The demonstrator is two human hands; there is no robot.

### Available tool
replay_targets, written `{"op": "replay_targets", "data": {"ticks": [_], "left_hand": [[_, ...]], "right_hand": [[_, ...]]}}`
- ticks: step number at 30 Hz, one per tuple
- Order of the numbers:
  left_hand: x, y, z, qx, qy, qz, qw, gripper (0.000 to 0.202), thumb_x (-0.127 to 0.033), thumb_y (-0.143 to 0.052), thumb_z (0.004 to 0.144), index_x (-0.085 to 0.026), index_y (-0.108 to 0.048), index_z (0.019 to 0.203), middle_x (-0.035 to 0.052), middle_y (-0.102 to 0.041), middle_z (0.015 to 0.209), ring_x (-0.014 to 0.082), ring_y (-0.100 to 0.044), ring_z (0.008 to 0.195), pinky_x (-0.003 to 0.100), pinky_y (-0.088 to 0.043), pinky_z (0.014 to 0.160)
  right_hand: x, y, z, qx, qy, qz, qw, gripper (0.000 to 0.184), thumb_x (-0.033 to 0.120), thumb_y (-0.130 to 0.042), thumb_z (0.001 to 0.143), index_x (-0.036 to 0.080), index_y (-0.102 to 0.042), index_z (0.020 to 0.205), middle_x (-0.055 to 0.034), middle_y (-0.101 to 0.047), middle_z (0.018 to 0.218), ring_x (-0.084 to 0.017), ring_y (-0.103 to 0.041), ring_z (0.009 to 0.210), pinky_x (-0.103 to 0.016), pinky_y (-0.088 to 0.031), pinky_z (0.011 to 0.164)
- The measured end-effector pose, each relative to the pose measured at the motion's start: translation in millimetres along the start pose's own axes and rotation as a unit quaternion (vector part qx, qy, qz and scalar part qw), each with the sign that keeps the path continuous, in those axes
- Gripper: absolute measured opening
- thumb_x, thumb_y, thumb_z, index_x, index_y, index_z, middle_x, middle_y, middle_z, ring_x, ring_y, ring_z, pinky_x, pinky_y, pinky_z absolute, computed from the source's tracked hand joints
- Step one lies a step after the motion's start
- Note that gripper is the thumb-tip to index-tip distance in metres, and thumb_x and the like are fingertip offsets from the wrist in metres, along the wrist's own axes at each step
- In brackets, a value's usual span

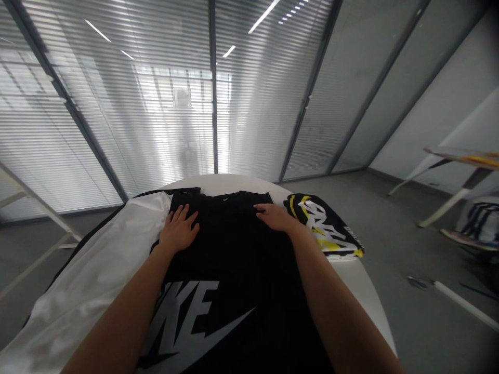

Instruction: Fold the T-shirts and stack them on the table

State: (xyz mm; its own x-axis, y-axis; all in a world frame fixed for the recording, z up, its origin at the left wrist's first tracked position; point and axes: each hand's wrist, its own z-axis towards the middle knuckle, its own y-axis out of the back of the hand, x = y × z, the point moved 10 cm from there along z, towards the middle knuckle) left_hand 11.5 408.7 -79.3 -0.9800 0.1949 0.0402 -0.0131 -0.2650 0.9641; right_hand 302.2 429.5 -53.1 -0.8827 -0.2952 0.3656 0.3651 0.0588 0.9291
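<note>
Over the round white surface [230, 182], both hands were seen spread flat, palms down, with nothing pinched! The left hand [178, 228] was pressed onto the far part of a black Nike T-shirt [230, 249], just near of the collar, fingers fanned out. The right hand [276, 217] was laid on the same shirt towards its far right edge, its fingers [263, 208] extended and just beside a folded black garment with white and yellow print [323, 228]. The T-shirt was stretched out flat along the middle of the surface, its large grey-white logo lying nearest the camera, between the forearms. To its left, a white garment [89, 275] was spread, partly beneath a black edge at the far left, and touching the shirt. Off to the right, a low white-legged table [460, 158] was seen, with a striped item [479, 223] below it, while a white rod [463, 304] was lying on the grey floor [390, 218]. Beyond it all, a glass partition with slatted blinds [136, 104] was filling the far side!
</note>
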Motion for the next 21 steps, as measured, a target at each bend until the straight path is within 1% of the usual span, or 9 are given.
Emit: {"op": "replay_targets", "data": {"ticks": [1, 3, 5, 7, 10, 12, 14, 17, 21], "left_hand": [[-0.1, 0.2, 0.0, -0.001, -0.001, -0.001, 1.0, 0.053, -0.046, -0.037, 0.093, -0.028, -0.048, 0.141, 0.0091, -0.032, 0.156, 0.0293, -0.023, 0.145, 0.05, -0.019, 0.115], [-0.1, 0.3, -0.1, 0.001, 0.0, -0.003, 1.0, 0.053, -0.046, -0.038, 0.093, -0.028, -0.049, 0.141, 0.0092, -0.031, 0.156, 0.0295, -0.023, 0.145, 0.05, -0.019, 0.115], [0.0, 0.5, -0.2, 0.002, 0.002, -0.004, 1.0, 0.053, -0.046, -0.038, 0.092, -0.028, -0.049, 0.141, 0.0087, -0.031, 0.157, 0.0294, -0.022, 0.145, 0.05, -0.018, 0.115], [0.2, 0.6, -0.2, 0.004, 0.004, -0.004, 1.0, 0.053, -0.046, -0.038, 0.092, -0.028, -0.049, 0.141, 0.0077, -0.031, 0.157, 0.029, -0.022, 0.145, 0.05, -0.018, 0.115], [0.1, 0.6, 0.1, 0.005, 0.004, -0.003, 1.0, 0.053, -0.045, -0.038, 0.092, -0.028, -0.048, 0.142, 0.0067, -0.031, 0.156, 0.0284, -0.023, 0.145, 0.05, -0.018, 0.115], [-0.1, 0.5, 0.2, 0.006, 0.004, -0.004, 1.0, 0.053, -0.045, -0.038, 0.092, -0.028, -0.048, 0.142, 0.0064, -0.031, 0.157, 0.0285, -0.023, 0.145, 0.05, -0.018, 0.116], [-0.2, 0.3, 0.2, 0.008, 0.005, -0.003, 1.0, 0.053, -0.045, -0.038, 0.092, -0.028, -0.048, 0.141, 0.0065, -0.031, 0.157, 0.0288, -0.022, 0.145, 0.05, -0.018, 0.116], [-0.5, 1.0, -0.1, 0.007, 0.005, -0.001, 1.0, 0.053, -0.045, -0.038, 0.092, -0.028, -0.048, 0.141, 0.0074, -0.031, 0.156, 0.0291, -0.023, 0.145, 0.05, -0.018, 0.115], [-1.0, 1.6, -0.2, 0.001, 0.002, 0.001, 1.0, 0.053, -0.045, -0.038, 0.093, -0.028, -0.049, 0.141, 0.0086, -0.032, 0.156, 0.0291, -0.023, 0.145, 0.05, -0.019, 0.115]], "right_hand": [[-2.8, 0.9, 1.4, -0.021, -0.018, -0.017, 0.999, 0.048, 0.031, -0.043, 0.095, 0.016, -0.05, 0.14, -0.0098, -0.054, 0.14, -0.021, -0.05, 0.128, -0.032, -0.032, 0.11], [-10.0, -4.5, 2.0, -0.041, -0.061, -0.038, 0.997, 0.052, 0.04, -0.037, 0.098, 0.019, -0.041, 0.146, -0.0104, -0.046, 0.147, -0.022, -0.041, 0.136, -0.036, -0.027, 0.113], [-19.6, -20.2, 0.8, -0.02, -0.105, -0.054, 0.993, 0.059, 0.05, -0.032, 0.098, 0.023, -0.031, 0.151, -0.0108, -0.033, 0.154, -0.025, -0.03, 0.142, -0.045, -0.021, 0.115], [-28.0, -36.2, -0.9, 0.009, -0.13, -0.074, 0.989, 0.062, 0.056, -0.028, 0.097, 0.027, -0.027, 0.152, -0.0106, -0.024, 0.158, -0.028, -0.019, 0.146, -0.052, -0.014, 0.115], [-34.2, -46.7, -0.4, 0.023, -0.129, -0.089, 0.987, 0.062, 0.057, -0.027, 0.097, 0.028, -0.027, 0.152, -0.0102, -0.019, 0.16, -0.028, -0.013, 0.147, -0.053, -0.009, 0.115], [-36.5, -46.1, 0.7, 0.026, -0.127, -0.083, 0.988, 0.063, 0.057, -0.031, 0.096, 0.028, -0.027, 0.152, -0.01, -0.019, 0.16, -0.028, -0.012, 0.147, -0.053, -0.01, 0.115], [-39.5, -39.4, 0.9, 0.02, -0.138, -0.072, 0.988, 0.064, 0.057, -0.037, 0.093, 0.03, -0.029, 0.151, -0.0092, -0.021, 0.159, -0.03, -0.013, 0.147, -0.055, -0.012, 0.114], [-49.5, -22.4, -2.9, -0.005, -0.191, -0.063, 0.98, 0.063, 0.054, -0.043, 0.09, 0.03, -0.035, 0.148, -0.0107, -0.028, 0.156, -0.036, -0.023, 0.143, -0.059, -0.022, 0.109], [-65.0, -5.7, -10.9, -0.031, -0.263, -0.064, 0.962, 0.06, 0.04, -0.043, 0.089, 0.015, -0.043, 0.144, -0.0225, -0.044, 0.143, -0.039, -0.041, 0.132, -0.053, -0.037, 0.102]]}}
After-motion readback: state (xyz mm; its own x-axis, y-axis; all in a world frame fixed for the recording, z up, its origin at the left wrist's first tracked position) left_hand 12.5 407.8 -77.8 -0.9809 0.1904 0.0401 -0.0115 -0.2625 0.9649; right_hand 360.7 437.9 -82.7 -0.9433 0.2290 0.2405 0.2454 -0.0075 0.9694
